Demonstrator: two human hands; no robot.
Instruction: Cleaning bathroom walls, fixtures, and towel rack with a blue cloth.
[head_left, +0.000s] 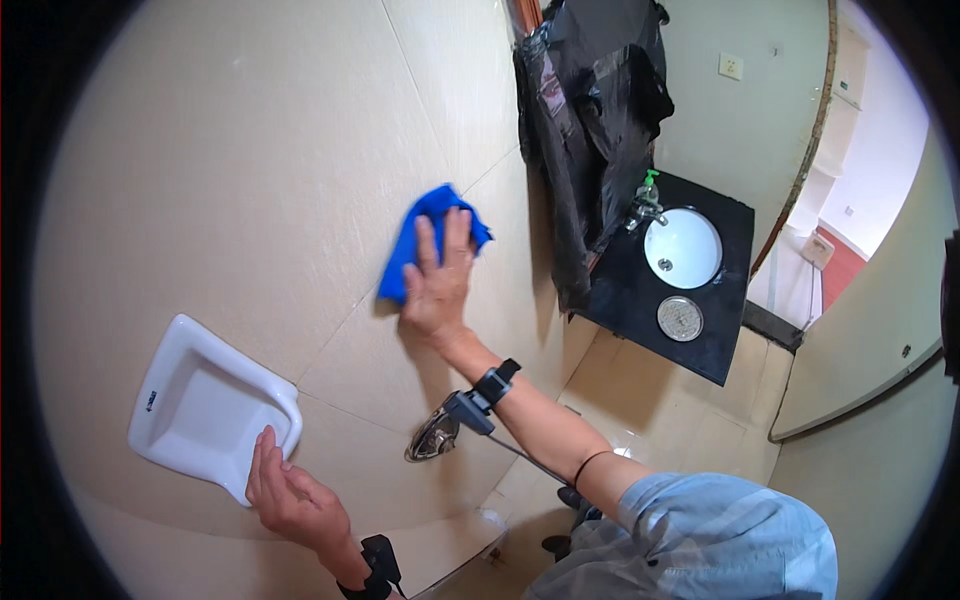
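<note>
My right hand (439, 292) lies with spread fingers on a blue cloth (420, 240), pressing it flat against the beige tiled wall (247, 187). The cloth's edges stick out beyond the fingers. At lower left, my left hand (296, 495) is raised with nothing in it, fingers extended and close together, thumb a little apart. Its fingertips overlap the lower edge of a white ceramic wall soap dish (202, 397); whether they touch it I cannot tell. A chrome shower valve (433, 437) sits on the wall below my right forearm.
Black plastic sheeting (592, 112) hangs beside a black countertop (630, 315). That counter carries a white basin (684, 247), a faucet (641, 216), a pump bottle (649, 187) and a round patterned disc (680, 318). A doorway (817, 225) and a curved door panel (862, 337) are at right.
</note>
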